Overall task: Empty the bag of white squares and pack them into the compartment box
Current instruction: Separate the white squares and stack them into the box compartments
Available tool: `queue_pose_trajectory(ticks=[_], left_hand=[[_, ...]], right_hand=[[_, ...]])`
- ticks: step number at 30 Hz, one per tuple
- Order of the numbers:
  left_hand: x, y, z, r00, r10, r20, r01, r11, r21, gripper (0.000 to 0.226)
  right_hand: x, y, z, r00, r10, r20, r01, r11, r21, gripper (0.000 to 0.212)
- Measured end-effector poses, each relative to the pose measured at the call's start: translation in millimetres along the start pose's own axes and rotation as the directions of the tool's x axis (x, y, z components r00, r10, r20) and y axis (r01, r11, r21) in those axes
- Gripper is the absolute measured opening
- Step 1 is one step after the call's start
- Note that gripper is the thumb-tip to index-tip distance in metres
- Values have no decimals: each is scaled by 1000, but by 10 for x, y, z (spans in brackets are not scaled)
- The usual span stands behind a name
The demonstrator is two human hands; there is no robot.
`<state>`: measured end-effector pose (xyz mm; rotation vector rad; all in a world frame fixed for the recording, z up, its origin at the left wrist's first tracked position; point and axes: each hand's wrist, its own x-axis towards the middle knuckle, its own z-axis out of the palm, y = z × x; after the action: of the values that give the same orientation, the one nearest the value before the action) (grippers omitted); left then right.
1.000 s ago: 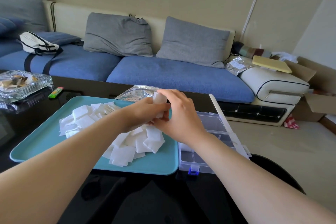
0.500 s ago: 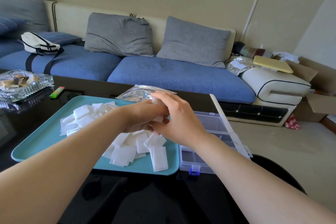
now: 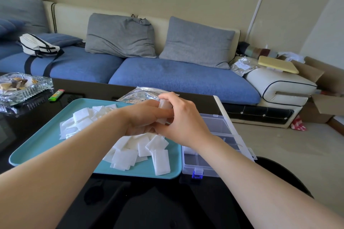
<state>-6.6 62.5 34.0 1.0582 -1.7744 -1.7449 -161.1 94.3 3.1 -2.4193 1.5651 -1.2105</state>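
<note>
White squares (image 3: 128, 151) lie heaped on a teal tray (image 3: 44, 139) on the dark table. Above the tray's right half, my left hand (image 3: 143, 119) and my right hand (image 3: 183, 122) meet, both closed on a small stack of white squares (image 3: 163, 110) held upright between them. One square (image 3: 161, 161) lies apart near the tray's front right corner. The silver bag (image 3: 141, 95) lies flat just behind my hands. The clear compartment box (image 3: 214, 135) stands open to the right of the tray, lid raised, partly hidden by my right forearm.
A glass ashtray (image 3: 24, 87) and a green lighter (image 3: 55, 95) sit at the table's far left. A blue sofa (image 3: 176, 78) with grey cushions runs behind the table. Cardboard boxes (image 3: 327, 102) stand on the floor at the right.
One white square has dropped onto the tray's front right corner. My hands stay together over the tray, with the stack shifted slightly between the fingers.
</note>
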Motion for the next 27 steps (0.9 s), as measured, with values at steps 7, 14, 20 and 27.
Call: queue_pose_trajectory(ticks=[7,14,20,27], left_hand=[[10,7,21,1000,5,-4,-5,999,-35,18],[91,-58,-51,965,-172,-196,192,978,84,38],[132,-203,-239,885,-114,-452,250,934,254,47],[130,-203,-249,903,-142,-406,286,904,319,49]], right_hand=[[1,6,-41,990,-138,-14,138,990,-1,66],[-33,-147,-98,977,43,207,5,974,-225,115],[-77,-93,-78,811,334,481,-64,867,-494,70],[-132,-72,5,643,280,713,-77,950,-303,46]])
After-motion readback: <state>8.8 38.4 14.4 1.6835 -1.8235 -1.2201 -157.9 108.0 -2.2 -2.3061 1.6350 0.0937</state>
